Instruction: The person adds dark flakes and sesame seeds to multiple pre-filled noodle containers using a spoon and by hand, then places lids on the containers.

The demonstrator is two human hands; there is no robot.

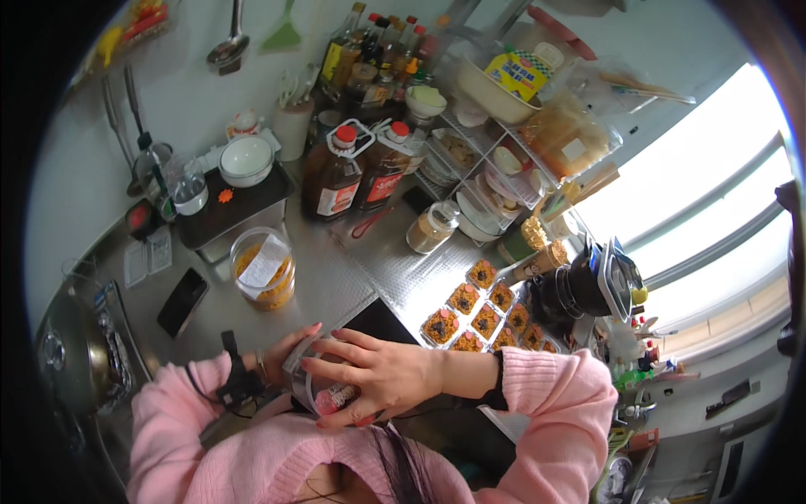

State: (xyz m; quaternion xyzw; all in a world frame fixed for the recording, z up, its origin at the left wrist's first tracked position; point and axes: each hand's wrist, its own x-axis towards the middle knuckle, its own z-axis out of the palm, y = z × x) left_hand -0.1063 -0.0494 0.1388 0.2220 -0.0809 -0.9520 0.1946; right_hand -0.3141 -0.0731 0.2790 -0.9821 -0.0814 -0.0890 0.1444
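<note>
Close against my body, a clear round plastic container (300, 380) is held between both hands. My left hand (284, 354) wraps its far left side, with part of the fingers hidden behind it. Across its top lies my right hand (378, 374), fingers spread and gripping the rim. A pink, round-ended item with a printed label (336, 398) shows through the plastic below my right fingers; its kind is unclear. Beyond my left hand stands a clear tub (284, 290) of orange-yellow food with a white paper on it. Several topped orange-brown food squares in clear boxes (485, 321) sit to the right.
A phone (183, 302) lies on the steel counter (336, 277) at left. Behind are a scale (239, 206) with a white bowl (246, 161), two large dark bottles (336, 172), a glass jar (432, 227) and a wire rack (504, 168). A metal pot (75, 353) stands far left.
</note>
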